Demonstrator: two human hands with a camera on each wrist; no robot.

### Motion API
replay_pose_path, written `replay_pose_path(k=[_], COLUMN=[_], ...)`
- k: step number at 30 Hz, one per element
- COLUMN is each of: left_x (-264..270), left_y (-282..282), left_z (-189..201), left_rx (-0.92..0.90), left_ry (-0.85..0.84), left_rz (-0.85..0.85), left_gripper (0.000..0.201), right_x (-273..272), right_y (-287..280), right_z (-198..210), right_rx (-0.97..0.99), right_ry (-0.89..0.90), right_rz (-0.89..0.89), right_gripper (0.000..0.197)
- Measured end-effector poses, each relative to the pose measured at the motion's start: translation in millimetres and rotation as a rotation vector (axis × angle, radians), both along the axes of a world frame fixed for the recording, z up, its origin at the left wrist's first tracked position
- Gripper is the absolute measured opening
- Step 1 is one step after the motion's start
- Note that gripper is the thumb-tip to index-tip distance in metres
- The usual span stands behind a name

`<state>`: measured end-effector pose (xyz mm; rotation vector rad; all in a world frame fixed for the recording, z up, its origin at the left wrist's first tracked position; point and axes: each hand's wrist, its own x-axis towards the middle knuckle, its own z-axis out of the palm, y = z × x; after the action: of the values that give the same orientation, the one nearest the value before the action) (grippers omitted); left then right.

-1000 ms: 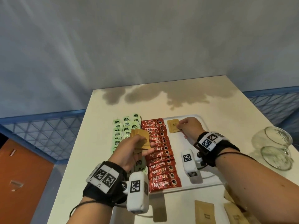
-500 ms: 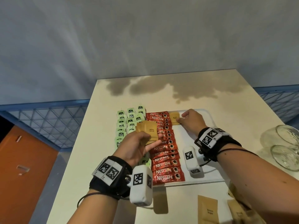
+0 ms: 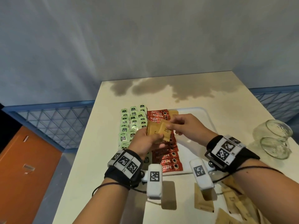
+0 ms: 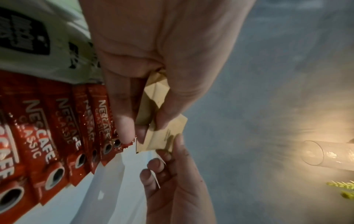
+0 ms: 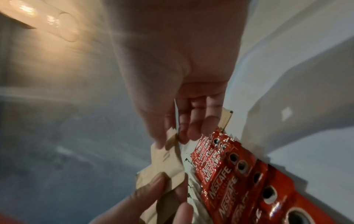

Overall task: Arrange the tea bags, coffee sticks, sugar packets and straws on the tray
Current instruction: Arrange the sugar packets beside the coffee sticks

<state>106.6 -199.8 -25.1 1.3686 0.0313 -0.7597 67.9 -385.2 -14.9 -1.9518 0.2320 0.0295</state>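
Note:
My left hand (image 3: 151, 139) holds a small stack of brown sugar packets (image 3: 152, 130) above the tray's red coffee sticks (image 3: 166, 159). My right hand (image 3: 172, 126) pinches the top sugar packet (image 3: 165, 130) of that stack between thumb and fingers, as the left wrist view shows at the packet (image 4: 162, 141). One sugar packet (image 3: 174, 112) lies flat at the far end of the white tray (image 3: 208, 120), right of the coffee sticks. Green tea bags (image 3: 132, 123) fill several rows on the tray's left. No straws are in view.
Two glass jars (image 3: 273, 138) lie on the cream table to the right of the tray. Several loose sugar packets (image 3: 234, 201) lie on the table near its front edge, below my right wrist. A blue railing (image 3: 53, 120) runs beyond the table's left side.
My right hand has left the sugar packet at the tray's far end and come back to my left hand, where it now pinches a packet from the held stack.

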Motion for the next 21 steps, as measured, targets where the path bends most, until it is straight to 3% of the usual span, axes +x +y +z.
replay_pose_path(k=[3, 9, 16, 21], left_x=[0, -11, -31, -21], left_y=[5, 6, -17, -18], left_z=[4, 5, 6, 2], left_rx=[0.039, -0.098, -0.207, 0.012], left_ry=[-0.064, 0.102, 0.152, 0.033], left_rz=[0.038, 0.189, 0.275, 0.311], left_gripper=[0.027, 0.028, 0.012, 0.013], right_x=[-9, -22, -37, -45], right_y=[-4, 5, 35, 33], right_z=[9, 11, -5, -11], right_rx=[-0.034, 0.309, 0.42, 0.326], right_ry=[0.039, -0.013, 0.054, 0.112], right_rz=[0.015, -0.251, -0.353, -0.262], right_gripper=[0.01, 0.015, 0.014, 0.016])
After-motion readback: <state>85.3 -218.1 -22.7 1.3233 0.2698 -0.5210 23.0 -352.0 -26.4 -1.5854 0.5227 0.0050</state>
